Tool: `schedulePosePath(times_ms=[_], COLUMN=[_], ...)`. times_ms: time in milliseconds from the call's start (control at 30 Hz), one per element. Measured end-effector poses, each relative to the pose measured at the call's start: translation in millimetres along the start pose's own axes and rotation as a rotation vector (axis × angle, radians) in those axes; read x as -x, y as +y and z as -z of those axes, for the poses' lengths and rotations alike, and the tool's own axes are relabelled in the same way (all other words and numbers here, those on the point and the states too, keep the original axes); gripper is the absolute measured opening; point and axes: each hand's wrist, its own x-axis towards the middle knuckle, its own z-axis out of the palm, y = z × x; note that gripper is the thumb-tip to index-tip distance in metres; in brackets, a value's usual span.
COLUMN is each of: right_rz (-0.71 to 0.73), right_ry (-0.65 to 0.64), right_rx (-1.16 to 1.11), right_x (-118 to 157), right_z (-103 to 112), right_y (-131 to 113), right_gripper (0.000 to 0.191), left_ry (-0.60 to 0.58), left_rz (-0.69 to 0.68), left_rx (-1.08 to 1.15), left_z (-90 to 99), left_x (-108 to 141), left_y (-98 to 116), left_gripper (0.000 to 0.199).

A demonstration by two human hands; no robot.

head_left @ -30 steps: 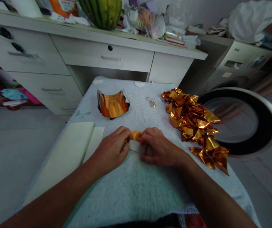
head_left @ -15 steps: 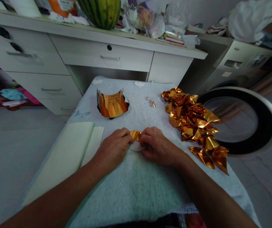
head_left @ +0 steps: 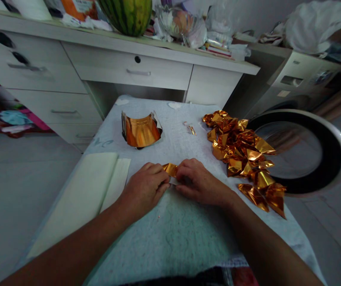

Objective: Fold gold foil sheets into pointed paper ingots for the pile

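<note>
Between my two hands is a small piece of gold foil paper [head_left: 170, 170] with a pale underside, low over the cloth-covered table [head_left: 170, 246]. My left hand [head_left: 148, 183] pinches its left end, thumb and fingers together. At the right end, my right hand [head_left: 195, 180] grips it with bent fingers. The ends of the foil are hidden by my fingertips. Beyond my left hand stands a curved stack of gold foil sheets [head_left: 142, 133]. A heap of folded gold foil pieces [head_left: 238, 147] lies to the right of my right hand.
Folded cream paper [head_left: 78, 198] lies along the table's left side. Small foil scraps [head_left: 191, 130] are near the heap. Behind the table is a white desk [head_left: 134, 65] with a watermelon [head_left: 127, 16] on top. A washing machine's open round door [head_left: 301, 151] borders the right edge.
The pale lower part of the foil paper has become narrower, folded up between my fingers. My left thumb has moved down and to the right. The heap and the stack are unchanged.
</note>
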Motion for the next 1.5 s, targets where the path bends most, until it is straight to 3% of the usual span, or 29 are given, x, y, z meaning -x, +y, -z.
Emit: schedulePosePath(times_ms=[167,433,733,1267,1500], right_rz=[-0.077,-0.025,-0.037,-0.155,-0.080], right_ry=[-0.015,-0.041,-0.056,0.142,0.030], right_rx=[-0.093,-0.141,-0.201,-0.208,-0.175], right_x=[3,1,2,-6,0], right_z=[5,5,9,-12,-1], right_y=[1,7,10,6,10], right_gripper=[0.032,0.013,0.011,0.020,0.019], left_ry=[0.003,-0.002,0.032,0.091,0.086], left_rz=[0.003,0.025,0.045,0.086,0.110], left_rx=[0.012,0.050,0.115,0.097,0.086], left_z=[0.1,3.4,1.1,-6.5,-8.6], left_x=[1,1,0,-3,-3], left_y=[0,7,7,12,13], left_gripper=[0.005,0.010,0.005,0.014,0.008])
